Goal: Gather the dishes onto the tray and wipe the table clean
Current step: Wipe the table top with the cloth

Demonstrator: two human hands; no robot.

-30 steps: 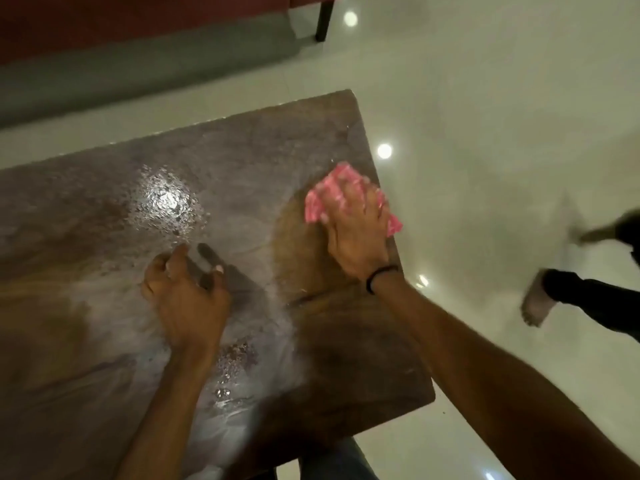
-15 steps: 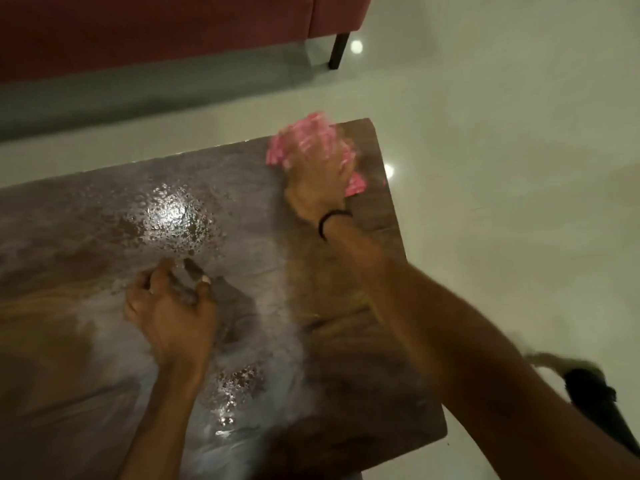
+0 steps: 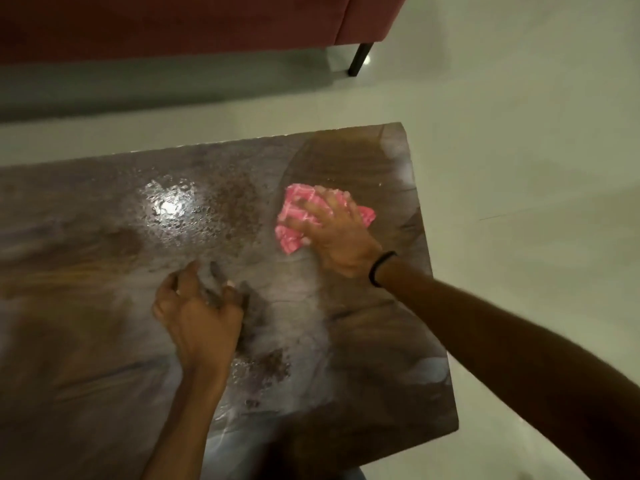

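Note:
A pink checked cloth (image 3: 300,216) lies on the dark brown wooden table (image 3: 381,341), right of the middle. My right hand (image 3: 337,233) presses flat on it with fingers spread, a black band on the wrist. Propped on the tabletop at the centre is my left hand (image 3: 197,306), fingers curled and apart, with nothing in it. The table surface is wet and streaked, with a bright glare patch (image 3: 169,206) at the back left. No dishes or tray are in view.
The table's right edge (image 3: 429,271) and far edge border a pale glossy floor (image 3: 519,168). A red sofa (image 3: 207,22) with a black leg (image 3: 360,58) stands beyond the table at the top.
My right hand drew the pink cloth from the right edge up to the far right corner, then back toward the table's middle. My left hand stayed propped in place. A person's feet at right left the view.

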